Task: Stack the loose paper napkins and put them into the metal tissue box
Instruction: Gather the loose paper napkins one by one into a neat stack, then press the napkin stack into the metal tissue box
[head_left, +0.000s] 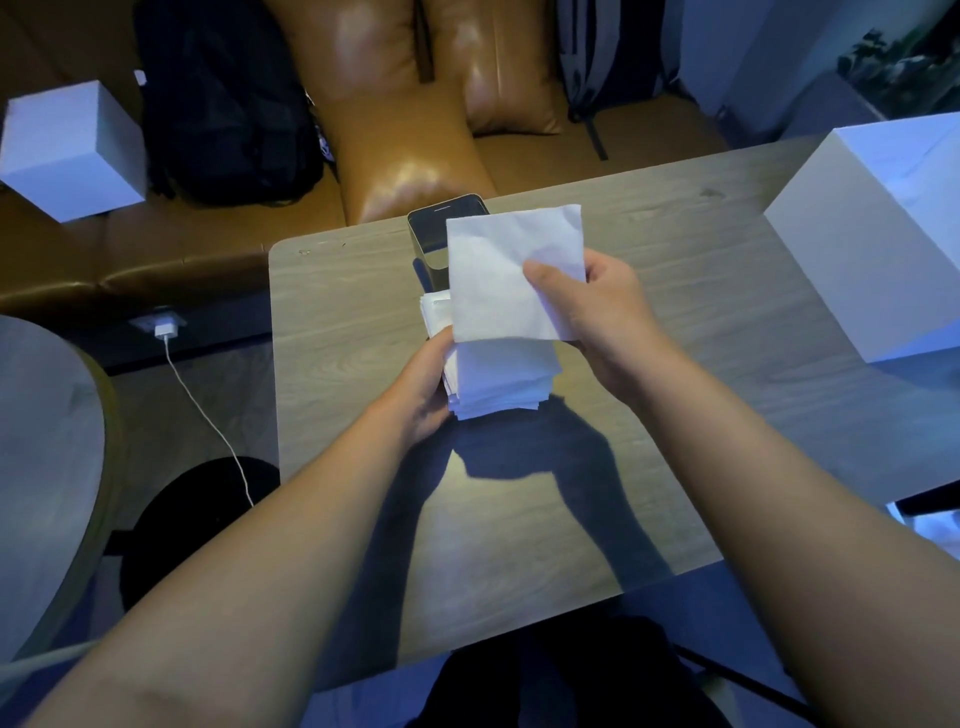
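Above the wooden table my left hand grips a thick stack of white paper napkins from its left side. My right hand pinches a single white napkin by its right edge, thumb on top, holding it over the stack. Behind both, at the table's far edge, stands the dark metal tissue box, partly hidden by the raised napkin. A few more white napkins show just left of the raised one, between the box and the stack.
A large white box stands on the table's right side. Beyond the table is a brown leather sofa with a black backpack and a white cube. A charger cable runs over the floor at left.
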